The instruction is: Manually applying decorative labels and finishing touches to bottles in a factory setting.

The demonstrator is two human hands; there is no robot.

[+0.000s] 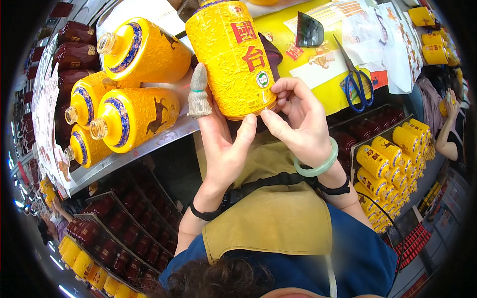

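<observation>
Tilted in front of me is a yellow embossed bottle with red characters and a small round green-and-white mark. Its base points toward me. My left hand grips it around the lower left side, thumb at the base; a grey knitted cover sits on one finger. At the base's right corner, my right hand presses with thumb and fingertips against the bottle's edge. A pale green bangle is on my right wrist. Several more yellow bottles with blue neck bands and clear glass mouths lie on the table to the left.
Blue-handled scissors, a dark scraper-like piece and printed decal sheets lie on a yellow sheet at right. Dark red bottles stand far left. Racks of dark red bottles and stacked yellow bottles flank me. Other people work nearby.
</observation>
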